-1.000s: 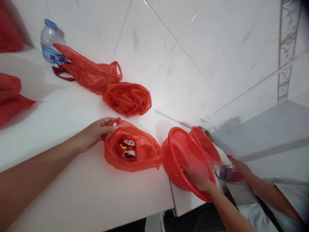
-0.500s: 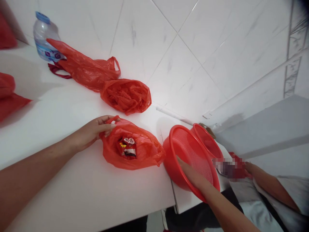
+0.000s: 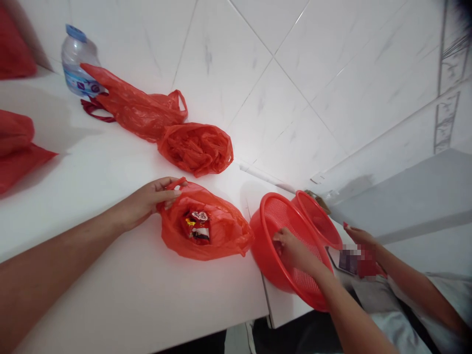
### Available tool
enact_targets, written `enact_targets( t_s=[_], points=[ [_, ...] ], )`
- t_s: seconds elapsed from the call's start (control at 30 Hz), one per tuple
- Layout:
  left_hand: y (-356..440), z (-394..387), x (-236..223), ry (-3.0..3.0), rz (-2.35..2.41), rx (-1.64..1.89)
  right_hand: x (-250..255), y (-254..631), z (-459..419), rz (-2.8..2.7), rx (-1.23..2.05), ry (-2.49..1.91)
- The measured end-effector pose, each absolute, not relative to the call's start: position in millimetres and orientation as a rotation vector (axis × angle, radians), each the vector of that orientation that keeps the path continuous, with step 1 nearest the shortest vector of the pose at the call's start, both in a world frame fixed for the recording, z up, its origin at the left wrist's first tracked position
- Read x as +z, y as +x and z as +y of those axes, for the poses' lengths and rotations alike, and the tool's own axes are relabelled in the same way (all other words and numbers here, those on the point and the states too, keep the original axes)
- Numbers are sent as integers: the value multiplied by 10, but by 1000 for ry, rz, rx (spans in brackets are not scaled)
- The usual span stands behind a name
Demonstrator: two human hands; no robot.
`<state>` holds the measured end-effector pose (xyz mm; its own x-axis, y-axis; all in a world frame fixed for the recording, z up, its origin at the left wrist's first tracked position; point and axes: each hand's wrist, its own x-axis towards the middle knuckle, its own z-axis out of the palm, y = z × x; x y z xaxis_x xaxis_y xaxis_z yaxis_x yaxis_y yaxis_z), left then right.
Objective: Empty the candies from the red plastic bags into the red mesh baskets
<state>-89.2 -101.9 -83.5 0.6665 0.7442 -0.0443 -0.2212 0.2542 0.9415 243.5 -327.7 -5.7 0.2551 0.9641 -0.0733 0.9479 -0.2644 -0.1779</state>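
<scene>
At the rim of a red plastic bag (image 3: 224,221), my left hand (image 3: 157,196) is closed on one of its handles. The bag lies with its mouth open on the white table, showing a shiny red, black and yellow snack packet (image 3: 199,227) inside. My right hand (image 3: 293,248) is inside a red plastic colander (image 3: 263,241), just right of the bag. Its fingers are curled, and I cannot make out what they hold. The colander is tilted toward me, and its bottom is mostly hidden.
Behind lie another red bag (image 3: 197,147) of crumpled plastic, a flattened red bag (image 3: 140,115) and a water bottle (image 3: 79,69). A second red basket (image 3: 319,221) stands beyond the colander. A co-worker's hand (image 3: 359,236) is at right. The white table (image 3: 177,305) has a front edge.
My right hand has risen inside the colander, its fingers now curled and in sight. My left hand keeps its hold on the bag. The co-worker's hand has moved up and left.
</scene>
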Motion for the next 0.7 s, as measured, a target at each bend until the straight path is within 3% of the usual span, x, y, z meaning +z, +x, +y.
enact_targets(
  t_s=[0.2, 0.33, 0.5, 0.7],
  points=[
    [-882, -1022, -828, 1130, 557, 721, 495, 2234, -3001, -1991, -220, -2207],
    [-888, -1041, -794, 1110, 517, 710, 638, 1665, -2883, -2046, -142, -1997],
    [-904, -1042, -796, 1097, 501, 718, 394, 1067, -2659, -2260, 110, -1769],
    [-901, -1018, -852, 1101, 501, 741, -21, 1007, -2372, -2298, 108, -1791]
  ],
)
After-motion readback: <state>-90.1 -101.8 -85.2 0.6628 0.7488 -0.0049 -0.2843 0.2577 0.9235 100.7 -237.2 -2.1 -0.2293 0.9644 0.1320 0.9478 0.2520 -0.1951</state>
